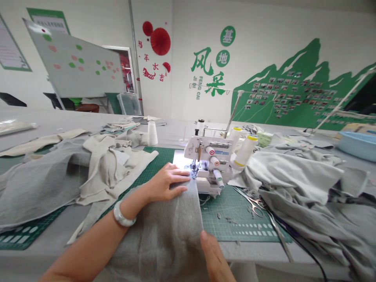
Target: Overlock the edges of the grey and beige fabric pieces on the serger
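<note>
Grey fabric (167,231) runs up to the front of the white sewing machine (205,162), its far edge lost under the presser foot and its near end cut off by the bottom of the view. The left hand (169,182) lies palm down on the cloth just left of the machine, fingers spread toward the needle area, gripping nothing visible; a pale bangle (123,214) circles that wrist. Nearer the wearer than the machine, the right hand (213,254) shows only in part, fingertips at the fabric's right edge; whether it pinches the cloth cannot be told. Glare from the machine's lamp washes out the stitching spot. Right of the machine, scissors (252,203) lie open on the green cutting mat (223,231), beside a long metal tool (279,235) whose upper end is hard to make out near the heaped grey cloth (317,196). A blue basin (358,145), farther right, is cut off by the frame. Left of the machine stand a white thread cone (152,133) and, beyond it, crumpled cream pieces (108,164) on the tabletop (88,119).
</note>
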Available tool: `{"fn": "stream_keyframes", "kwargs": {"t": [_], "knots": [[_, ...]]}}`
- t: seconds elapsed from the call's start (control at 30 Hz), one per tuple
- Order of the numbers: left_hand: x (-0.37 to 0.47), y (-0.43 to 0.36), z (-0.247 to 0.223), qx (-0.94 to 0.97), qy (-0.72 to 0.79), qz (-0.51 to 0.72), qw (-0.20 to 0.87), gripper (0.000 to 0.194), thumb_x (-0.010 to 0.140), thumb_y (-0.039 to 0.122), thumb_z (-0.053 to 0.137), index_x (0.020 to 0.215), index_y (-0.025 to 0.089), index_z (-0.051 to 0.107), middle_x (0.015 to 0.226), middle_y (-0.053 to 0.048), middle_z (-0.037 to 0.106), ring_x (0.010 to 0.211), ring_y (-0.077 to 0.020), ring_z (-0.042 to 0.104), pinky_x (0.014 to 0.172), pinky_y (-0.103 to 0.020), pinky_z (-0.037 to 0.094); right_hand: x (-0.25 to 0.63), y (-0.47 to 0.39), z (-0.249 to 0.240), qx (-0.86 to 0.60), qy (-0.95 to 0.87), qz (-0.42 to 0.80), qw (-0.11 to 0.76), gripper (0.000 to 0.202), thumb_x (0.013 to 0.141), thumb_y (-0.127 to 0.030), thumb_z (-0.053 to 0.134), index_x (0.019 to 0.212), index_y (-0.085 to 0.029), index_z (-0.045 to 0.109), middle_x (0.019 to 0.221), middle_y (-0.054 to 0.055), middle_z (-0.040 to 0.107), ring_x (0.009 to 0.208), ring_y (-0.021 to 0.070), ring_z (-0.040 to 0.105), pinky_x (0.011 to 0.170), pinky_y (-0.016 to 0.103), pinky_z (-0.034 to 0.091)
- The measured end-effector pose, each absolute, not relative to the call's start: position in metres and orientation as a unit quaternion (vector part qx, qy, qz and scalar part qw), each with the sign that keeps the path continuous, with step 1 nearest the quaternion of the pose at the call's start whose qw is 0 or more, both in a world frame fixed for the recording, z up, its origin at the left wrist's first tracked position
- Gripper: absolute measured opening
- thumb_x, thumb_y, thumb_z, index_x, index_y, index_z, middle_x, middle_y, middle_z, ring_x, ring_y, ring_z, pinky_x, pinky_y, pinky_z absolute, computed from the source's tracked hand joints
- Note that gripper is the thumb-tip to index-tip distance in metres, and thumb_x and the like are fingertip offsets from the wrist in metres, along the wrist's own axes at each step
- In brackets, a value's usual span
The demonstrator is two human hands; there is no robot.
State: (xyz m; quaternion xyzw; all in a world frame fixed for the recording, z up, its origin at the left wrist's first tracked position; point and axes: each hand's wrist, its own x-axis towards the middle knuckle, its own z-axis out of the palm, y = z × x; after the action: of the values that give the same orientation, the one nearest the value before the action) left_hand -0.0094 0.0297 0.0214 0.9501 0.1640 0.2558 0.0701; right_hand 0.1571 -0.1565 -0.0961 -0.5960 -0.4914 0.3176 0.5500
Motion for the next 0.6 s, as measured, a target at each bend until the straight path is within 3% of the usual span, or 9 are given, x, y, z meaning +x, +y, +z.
{"fn": "stream_keyframes", "kwargs": {"t": [0.2,0.4,0.6], "knots": [[-0.007,0.019,0.026,0.952,0.186,0.237,0.051,0.035,0.097,0.041,0.044,0.120,0.024,0.065,0.125,-0.006,0.065,0.111,-0.0232,0.058,0.094,-0.039,0.038,0.142,-0.157,-0.095,-0.610,-0.413,0.350,0.579,0.040,0.087,-0.057,0.056,0.093,-0.022,0.076,0.090,0.004,0.074,0.090,0.0230,0.066,0.078,0.028,0.055],[-0.001,0.006,0.022,0.947,0.222,0.233,0.017,0.041,0.101,0.039,0.032,0.121,0.020,0.062,0.124,-0.009,0.065,0.117,-0.0239,0.057,0.095,-0.040,0.041,0.128,-0.153,-0.082,-0.618,-0.402,0.368,0.567,0.043,0.085,-0.060,0.056,0.086,-0.022,0.074,0.089,0.005,0.072,0.089,0.0221,0.064,0.083,0.027,0.051],[0.002,0.002,0.018,0.944,0.248,0.219,-0.016,0.042,0.100,0.040,0.036,0.124,0.015,0.060,0.130,-0.012,0.061,0.121,-0.0267,0.056,0.099,-0.042,0.044,0.126,-0.140,-0.060,-0.491,-0.475,0.445,0.578,0.046,0.091,-0.058,0.048,0.104,-0.019,0.069,0.098,0.005,0.070,0.094,0.0211,0.062,0.086,0.028,0.048]]}}
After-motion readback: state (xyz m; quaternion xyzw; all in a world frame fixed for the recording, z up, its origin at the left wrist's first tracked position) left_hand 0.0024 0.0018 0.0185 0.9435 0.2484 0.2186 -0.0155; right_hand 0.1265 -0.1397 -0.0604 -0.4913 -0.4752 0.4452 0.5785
